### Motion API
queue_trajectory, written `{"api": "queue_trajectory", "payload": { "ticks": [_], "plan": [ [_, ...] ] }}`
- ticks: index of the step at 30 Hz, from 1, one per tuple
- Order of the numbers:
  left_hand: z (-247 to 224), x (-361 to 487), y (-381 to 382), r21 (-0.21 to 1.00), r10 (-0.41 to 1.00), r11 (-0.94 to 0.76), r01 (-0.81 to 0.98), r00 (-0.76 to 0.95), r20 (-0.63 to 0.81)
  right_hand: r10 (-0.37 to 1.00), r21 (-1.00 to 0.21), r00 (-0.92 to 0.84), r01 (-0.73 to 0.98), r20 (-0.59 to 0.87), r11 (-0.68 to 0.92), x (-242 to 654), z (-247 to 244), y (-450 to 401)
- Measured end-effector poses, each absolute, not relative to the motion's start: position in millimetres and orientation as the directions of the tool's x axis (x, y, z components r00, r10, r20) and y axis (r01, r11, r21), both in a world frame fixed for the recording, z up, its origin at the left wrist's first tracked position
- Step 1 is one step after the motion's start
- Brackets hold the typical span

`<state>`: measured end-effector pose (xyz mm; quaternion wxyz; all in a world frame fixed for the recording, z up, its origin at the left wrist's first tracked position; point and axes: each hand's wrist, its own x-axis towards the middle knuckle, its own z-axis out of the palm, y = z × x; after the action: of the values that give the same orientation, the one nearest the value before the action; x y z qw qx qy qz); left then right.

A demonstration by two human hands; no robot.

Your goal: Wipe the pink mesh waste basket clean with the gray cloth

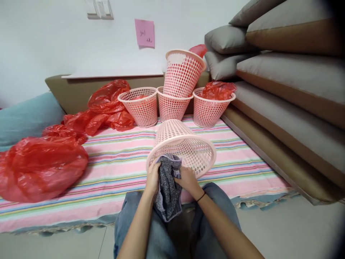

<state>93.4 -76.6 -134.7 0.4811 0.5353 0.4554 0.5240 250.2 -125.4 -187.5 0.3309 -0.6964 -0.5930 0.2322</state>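
1. The left hand point(152, 177) has its fingers closed on the upper left side of a grey cloth point(169, 187) with purple edging. The right hand point(189, 179) pinches the same cloth on its right side, so both grips are clamped on it.

2. The cloth hangs over the front edge of the striped seat point(113, 158), before the mouth of a tipped basket point(174, 131). Whether it touches the rim, I cannot tell.

3. This basket lies on its side near the middle of the front edge, its mouth toward the person. Because its wall is round, a push on the rim could make it roll or swing, and then it may go over the edge.

4. If the cloth catches on the rim or in a hole, a pull could drag the basket along.

5. Near the back edge, one basket point(183, 73) leans to the right inside another point(174, 108). A knock from the tipped basket, which is close in front, could bring down the leaning one.

6. Beside these stand a left basket point(144, 111) and a right basket point(210, 113), both with red plastic inside.

7. Near the left front corner, a puffed red bag point(43, 169) is light and could slip off if an arm brushes it.
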Motion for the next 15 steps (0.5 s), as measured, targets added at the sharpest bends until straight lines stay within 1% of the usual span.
{"api": "queue_trajectory", "payload": {
  "ticks": [2, 5, 9, 12, 15],
  "plan": [
    [-135, 95, -76, 0.988, 0.988, -0.152, 0.039, 0.035, 0.15, 0.97, -0.717, 0.233, 0.688, 0.073, -0.111, 247, -192, -119],
    [-133, 95, -80, 0.965, 0.975, -0.22, 0.14, 0.019, 0.219, 0.949, -0.74, 0.293, 0.663, 0.117, -0.113, 251, -194, -109],
    [-127, 93, -83, 0.91, 0.94, -0.305, 0.281, -0.065, 0.335, 0.875, -0.812, 0.419, 0.582, 0.244, -0.052, 275, -188, -95],
    [-128, 94, -80, 0.859, 0.916, -0.328, 0.394, -0.089, 0.39, 0.792, -0.834, 0.508, 0.552, 0.34, 0.004, 293, -184, -87],
    [-136, 100, -78, 0.81, 0.916, -0.328, 0.486, -0.047, 0.398, 0.779, -0.818, 0.488, 0.573, 0.394, 0.055, 294, -184, -86]
  ]
}}
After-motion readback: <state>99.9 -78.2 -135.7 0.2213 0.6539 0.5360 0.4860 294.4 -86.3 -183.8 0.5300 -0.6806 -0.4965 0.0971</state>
